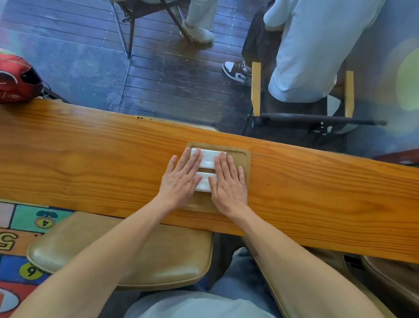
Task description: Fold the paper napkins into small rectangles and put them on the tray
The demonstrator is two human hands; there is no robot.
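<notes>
Both hands flat, L hand [180, 181] & R hand [228, 184] pressing folded napkins [207, 159] on tray [244, 162]

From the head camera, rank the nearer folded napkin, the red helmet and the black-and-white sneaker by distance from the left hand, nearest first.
1. Nearer folded napkin: on the tray, under the left hand's fingers.
2. Black-and-white sneaker: on the floor beyond the table, to the right.
3. Red helmet: far left, at the table's end.

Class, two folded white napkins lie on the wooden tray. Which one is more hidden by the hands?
The nearer folded white napkin: the left hand and right hand cover both its ends. The farther napkin shows its whole middle.
</notes>
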